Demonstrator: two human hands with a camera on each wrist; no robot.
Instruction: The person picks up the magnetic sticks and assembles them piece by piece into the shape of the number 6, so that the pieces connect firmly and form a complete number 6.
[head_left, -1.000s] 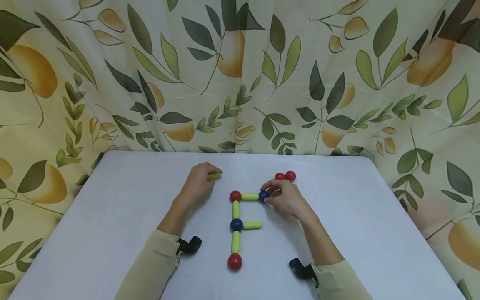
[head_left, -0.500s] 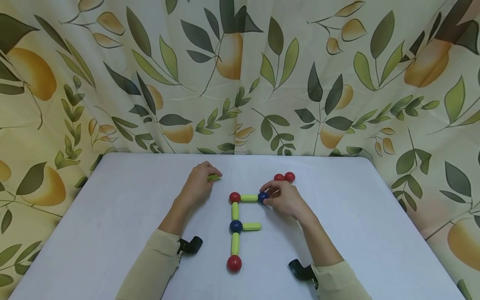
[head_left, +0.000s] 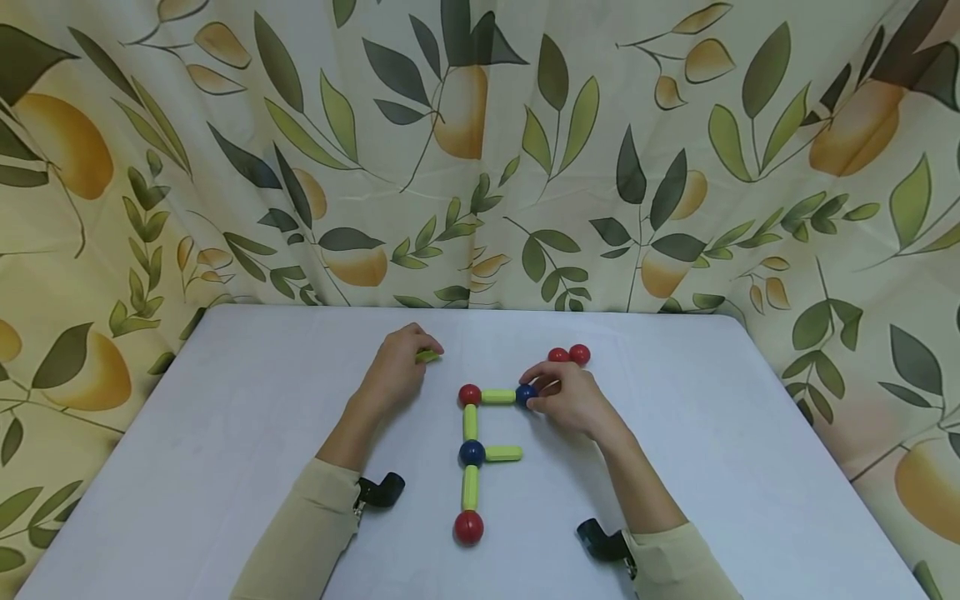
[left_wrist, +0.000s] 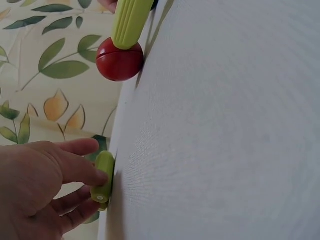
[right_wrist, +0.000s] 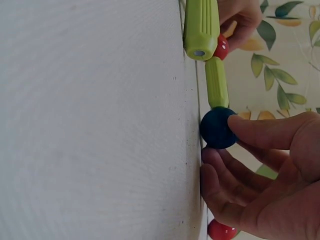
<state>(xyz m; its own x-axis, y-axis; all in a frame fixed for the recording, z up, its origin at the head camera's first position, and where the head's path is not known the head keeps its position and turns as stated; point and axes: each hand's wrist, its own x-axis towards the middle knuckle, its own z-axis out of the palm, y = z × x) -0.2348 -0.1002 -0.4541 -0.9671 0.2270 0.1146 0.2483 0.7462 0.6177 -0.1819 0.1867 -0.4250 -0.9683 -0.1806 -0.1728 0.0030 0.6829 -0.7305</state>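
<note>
Behind the white table point(head_left: 225, 417), a curtain point(head_left: 555, 250) printed with leaves and orange fruit is hanging. Your left hand point(head_left: 400, 367), toward the far side, is pinching a loose stick point(head_left: 427, 356), the fingers closing to about its thickness; in the left wrist view a green tip point(left_wrist: 103, 206) is showing beneath it (you can't tell whether that's a second stick). Your right hand point(head_left: 570, 398) is holding the end ball point(head_left: 523, 396), a blue one, thumb on one side and fingers curling behind, spread no wider than the ball.

That ball is sitting against the top stick point(head_left: 498, 397), whose other end is meeting the corner ball point(head_left: 469, 395). You're probably bracing the joint so it isn't slipping, and holding the loose stick apart so it isn't disturbing the figure. From the corner, the upper stick point(head_left: 470, 422) is running toward you to the middle ball point(head_left: 472, 452); the side stick point(head_left: 503, 452) is branching right, its far end free, and the lower stick point(head_left: 469, 488) is leading to the bottom ball point(head_left: 468, 527). Just beyond your right hand, a red pair point(head_left: 580, 355) is lying, seemingly parked aside.

The side stick is showing a greyish disc at its end, so magnets may be doing the joining. No brand, label or writing is reading anywhere.
</note>
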